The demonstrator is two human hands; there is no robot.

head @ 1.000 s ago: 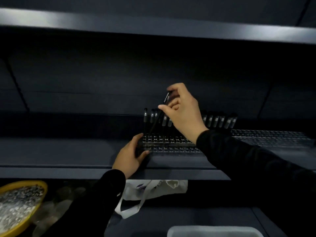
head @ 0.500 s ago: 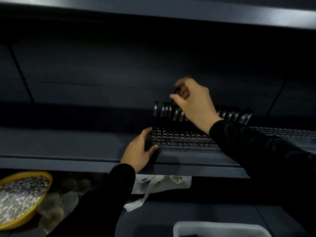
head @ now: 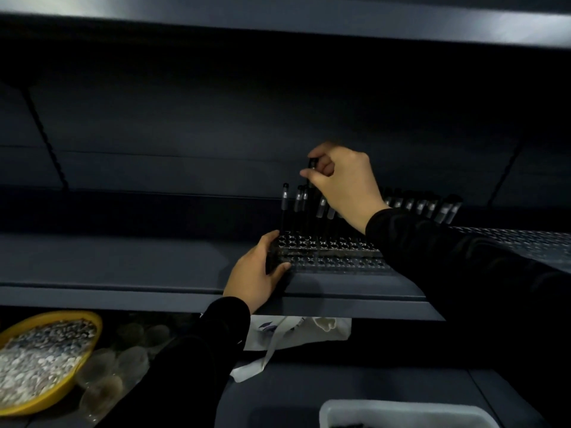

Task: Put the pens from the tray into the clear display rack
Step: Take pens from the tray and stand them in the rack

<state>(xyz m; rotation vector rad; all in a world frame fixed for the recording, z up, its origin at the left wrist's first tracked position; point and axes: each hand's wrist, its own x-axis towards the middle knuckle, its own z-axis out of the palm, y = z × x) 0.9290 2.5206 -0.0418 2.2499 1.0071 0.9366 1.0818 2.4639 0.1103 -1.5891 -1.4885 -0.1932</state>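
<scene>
At shelf front edge [head: 154,291]: left hand [head: 256,273] grips clear perforated display rack [head: 333,251], steadying it; right hand [head: 343,183] pinches slim black pen [head: 312,168] upright, aligned for hole entry.

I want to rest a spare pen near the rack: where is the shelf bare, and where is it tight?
Bare shelf runs left of the left hand, which grips the rack. A narrow strip lies bare before the rack. It is crowded behind, where pens stand in rows and the right hand pinches a pen.
</scene>
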